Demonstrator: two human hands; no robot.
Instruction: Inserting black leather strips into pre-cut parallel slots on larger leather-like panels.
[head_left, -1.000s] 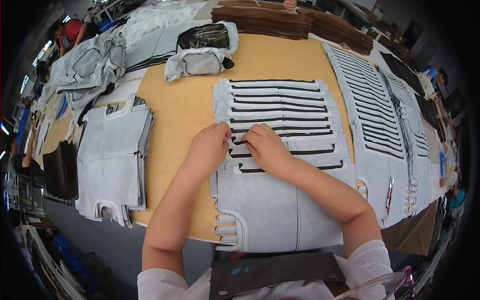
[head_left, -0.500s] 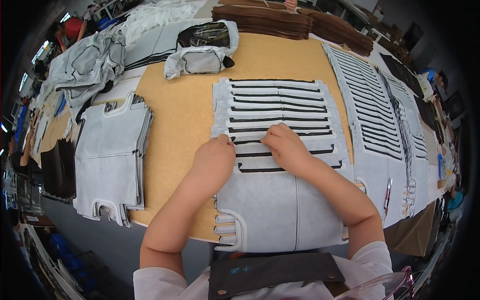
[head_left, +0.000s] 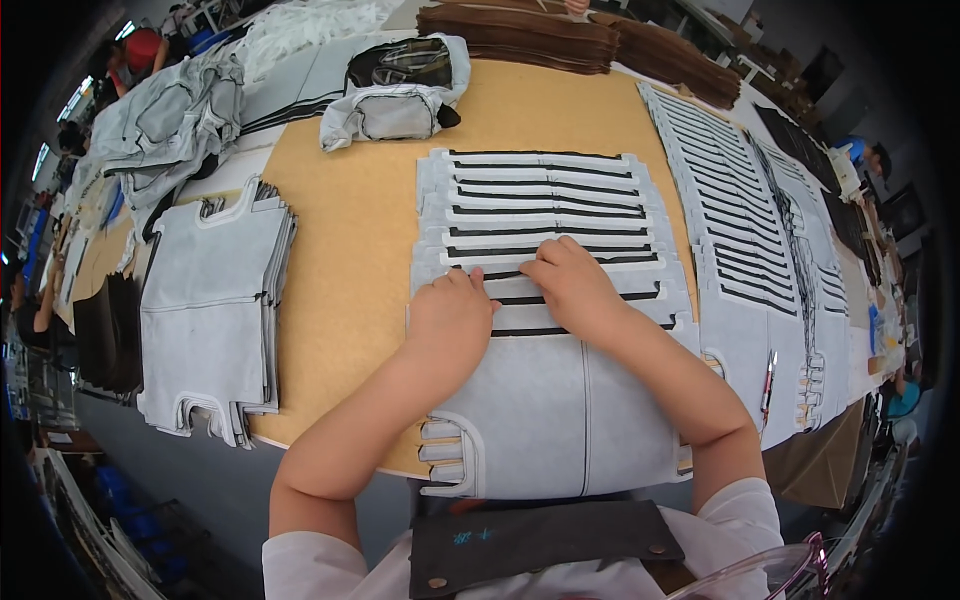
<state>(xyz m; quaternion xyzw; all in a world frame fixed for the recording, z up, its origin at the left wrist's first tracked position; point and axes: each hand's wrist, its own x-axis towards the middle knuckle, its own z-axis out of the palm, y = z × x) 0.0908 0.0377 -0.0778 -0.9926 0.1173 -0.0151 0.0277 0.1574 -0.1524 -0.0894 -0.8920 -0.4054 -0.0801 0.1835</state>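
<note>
Grey cut panels lie fanned in an overlapping row (head_left: 545, 215) down the middle of the tan table (head_left: 350, 250) in the head view, each one set a step nearer the person, so that only its dark-edged top strip shows. The left hand (head_left: 450, 320) and the right hand (head_left: 570, 285) rest side by side on the nearest strips, fingers bent and pressing flat on the fabric; neither is closed around anything. The topmost panel (head_left: 560, 420) lies in full view just below them, reaching to the table's near edge. Judging by the layout, about nine panels are already laid, while a squared stack of like pieces (head_left: 210, 310) waits well apart on the left, and another fanned set (head_left: 740, 220) lies on the right.
</note>
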